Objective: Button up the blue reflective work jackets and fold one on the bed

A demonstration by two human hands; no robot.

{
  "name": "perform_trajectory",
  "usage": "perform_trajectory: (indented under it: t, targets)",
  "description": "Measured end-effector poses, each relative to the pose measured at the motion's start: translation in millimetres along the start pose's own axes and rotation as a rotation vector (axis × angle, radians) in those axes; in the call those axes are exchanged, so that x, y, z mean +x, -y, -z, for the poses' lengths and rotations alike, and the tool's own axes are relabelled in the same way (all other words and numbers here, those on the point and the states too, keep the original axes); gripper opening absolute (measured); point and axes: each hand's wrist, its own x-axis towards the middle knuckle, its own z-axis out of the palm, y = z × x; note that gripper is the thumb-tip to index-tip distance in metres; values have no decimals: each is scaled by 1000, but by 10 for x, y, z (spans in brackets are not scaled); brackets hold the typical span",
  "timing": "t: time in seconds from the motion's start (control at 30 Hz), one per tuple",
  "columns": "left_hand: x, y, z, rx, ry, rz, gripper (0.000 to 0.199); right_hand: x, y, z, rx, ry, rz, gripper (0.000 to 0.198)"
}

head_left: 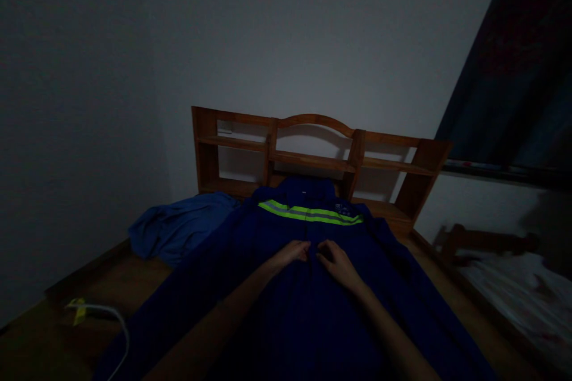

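Observation:
A dark blue work jacket lies spread with its front up, collar toward the wooden headboard. A lime-green and grey reflective stripe crosses its chest, and small pale lettering shows above the stripe on the right. My left hand is at the front opening just below the stripe, its fingers pinched together on the cloth. Just to the right, my right hand hovers over or touches the jacket, with thumb and fingers curved and apart. Dim light hides the fine detail at the fingertips.
Behind the jacket stands a wooden headboard with shelves, against a pale wall. A crumpled blue cloth lies at left. A white cable with a yellow tag is at lower left. Pale bedding and a dark curtain are at right.

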Motion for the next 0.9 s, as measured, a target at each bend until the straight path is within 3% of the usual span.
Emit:
perform_trajectory:
  t: [0.1,0.2,0.3,0.7,0.9]
  targets:
    - [-469,-12,-86,144,-12,-192,28,-407,257,98,13,-40,16,11]
    - [-900,29,-213,298,-123,-401,24,-745,464,100,32,-47,29,16]
    - [-1123,41,-348,350,-195,-429,21,-890,551,49,11,-19,46,16]
    - [-1032,88,-679,618,-456,-360,11,-827,549,64,85,-87,-45,20]
    - [-988,118,-673,567,-472,-317,14,-857,554,68,77,-76,-64,26]
